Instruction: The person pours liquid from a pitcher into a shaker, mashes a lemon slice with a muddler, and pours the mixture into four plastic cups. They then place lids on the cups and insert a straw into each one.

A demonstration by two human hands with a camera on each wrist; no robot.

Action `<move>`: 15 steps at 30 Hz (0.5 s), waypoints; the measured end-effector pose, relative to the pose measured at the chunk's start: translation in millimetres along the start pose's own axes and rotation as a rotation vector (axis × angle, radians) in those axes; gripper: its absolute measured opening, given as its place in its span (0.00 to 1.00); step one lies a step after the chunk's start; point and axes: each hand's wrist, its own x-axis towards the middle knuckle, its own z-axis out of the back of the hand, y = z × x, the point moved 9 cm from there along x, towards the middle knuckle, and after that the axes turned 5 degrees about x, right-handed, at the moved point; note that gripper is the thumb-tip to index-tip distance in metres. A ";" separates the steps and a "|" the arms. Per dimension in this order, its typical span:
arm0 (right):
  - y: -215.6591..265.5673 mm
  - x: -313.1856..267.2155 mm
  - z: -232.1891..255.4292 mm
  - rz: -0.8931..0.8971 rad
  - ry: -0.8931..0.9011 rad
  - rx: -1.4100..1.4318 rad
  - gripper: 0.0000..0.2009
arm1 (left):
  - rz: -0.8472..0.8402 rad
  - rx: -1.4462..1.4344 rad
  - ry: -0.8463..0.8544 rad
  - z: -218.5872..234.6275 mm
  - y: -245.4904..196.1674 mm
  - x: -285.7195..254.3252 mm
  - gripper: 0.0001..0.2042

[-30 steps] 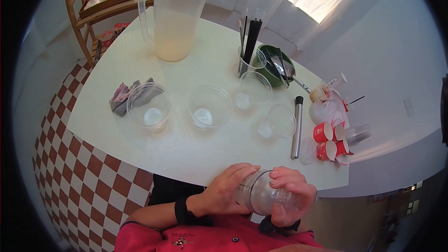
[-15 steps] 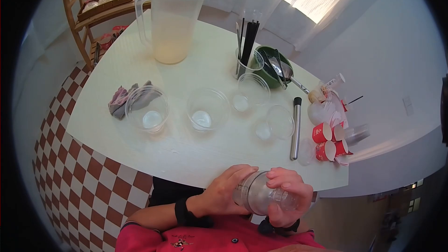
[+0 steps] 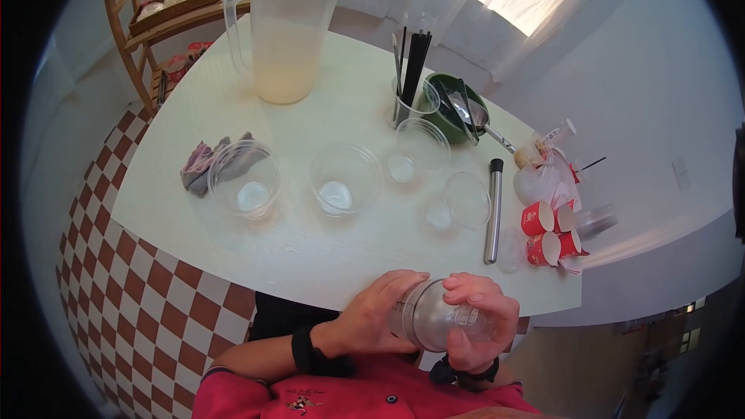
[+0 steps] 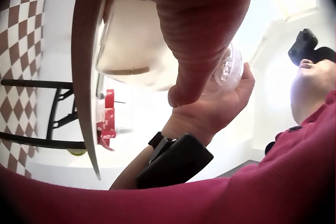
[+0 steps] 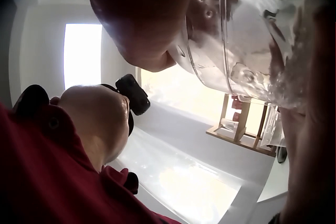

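A clear shaker (image 3: 429, 312) with printed marks lies tilted sideways between both hands, in front of the chest by the table's near edge. My left hand (image 3: 380, 312) grips its wider left end, thumb and fingers around the wall. Round the narrower right end curl the fingers of my right hand (image 3: 487, 318). Droplets and wet streaks show on the clear wall of the shaker (image 5: 247, 40) in the right wrist view. The palm-side part of the left hand (image 4: 194, 35) hides much of the shaker in the left wrist view.
Two clear cups (image 3: 346, 178) and two smaller ones (image 3: 468, 200) stand mid-table. Behind them are a lidded pitcher (image 3: 287, 39), a straw cup (image 3: 411, 97) and a green bowl (image 3: 446, 120). A muddler (image 3: 494, 213), red paper cups (image 3: 537, 219) and a grey cloth (image 3: 203, 167) lie around.
The shaker has turned and shifted slightly between the hands, and the right hand has moved a little with it. Both hands keep their grip; the things on the table stay put.
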 end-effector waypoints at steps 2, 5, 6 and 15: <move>0.3 -0.7 -0.1 0.016 -0.002 0.015 0.22 | -0.036 0.029 0.005 1.0 -3.7 0.1 0.48; -7.0 0.2 1.3 -0.023 -0.019 0.037 0.22 | 0.012 0.009 -0.006 0.5 1.6 -0.9 0.48; -9.8 1.4 2.6 -0.041 -0.026 0.044 0.22 | 0.021 0.002 -0.008 0.0 2.5 -0.9 0.48; -2.8 0.2 -0.9 0.002 0.014 -0.004 0.23 | 0.028 -0.019 0.000 -0.8 3.3 -2.6 0.48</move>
